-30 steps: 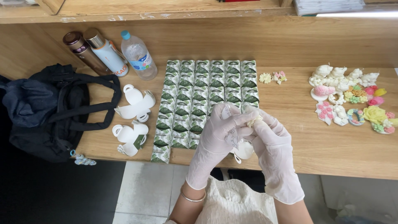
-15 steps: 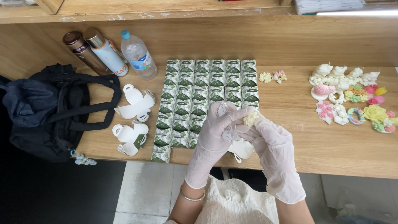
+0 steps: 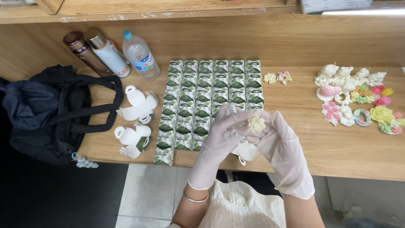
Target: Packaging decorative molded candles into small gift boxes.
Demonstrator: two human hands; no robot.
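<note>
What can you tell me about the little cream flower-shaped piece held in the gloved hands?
The small cream flower-shaped piece looks waxy or soap-like, with layered rounded petals facing the camera. It sits pinched between the fingertips of the left hand and the right hand, both in thin white gloves, above the front edge of the wooden table.

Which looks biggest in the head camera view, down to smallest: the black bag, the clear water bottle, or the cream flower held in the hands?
1. black bag
2. clear water bottle
3. cream flower, smallest even though it sits nearest the camera, between the gloved hands.
</note>
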